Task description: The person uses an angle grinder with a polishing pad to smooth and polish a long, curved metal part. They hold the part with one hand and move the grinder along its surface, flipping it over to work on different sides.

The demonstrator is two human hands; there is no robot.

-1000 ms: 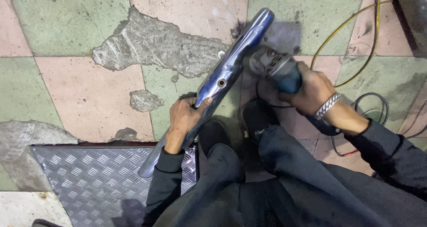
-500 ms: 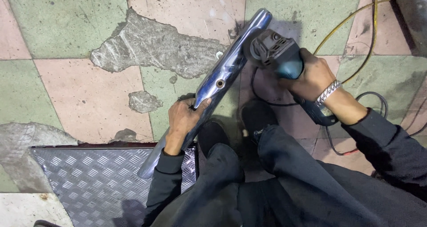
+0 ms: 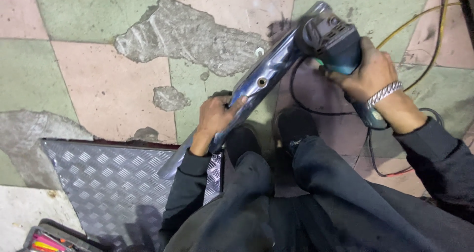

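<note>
A long shiny metal bar (image 3: 269,74) with a round hole lies slanted over the tiled floor, its far end up and to the right. My left hand (image 3: 215,118) grips its lower middle and holds it steady. My right hand (image 3: 368,71), with a metal bracelet at the wrist, is closed on a teal and black angle grinder (image 3: 333,39). The grinder's head rests against the bar's far end.
A diamond-pattern metal plate (image 3: 108,183) lies at lower left. The floor tiles (image 3: 108,89) are cracked, with bare cement patches. Black and yellow cords (image 3: 434,39) trail on the right. My dark trouser legs and shoes fill the lower middle. A tool case corner (image 3: 47,242) shows bottom left.
My right hand has slid the grinder up along the bar to its far end. My left hand keeps the same grip on the bar.
</note>
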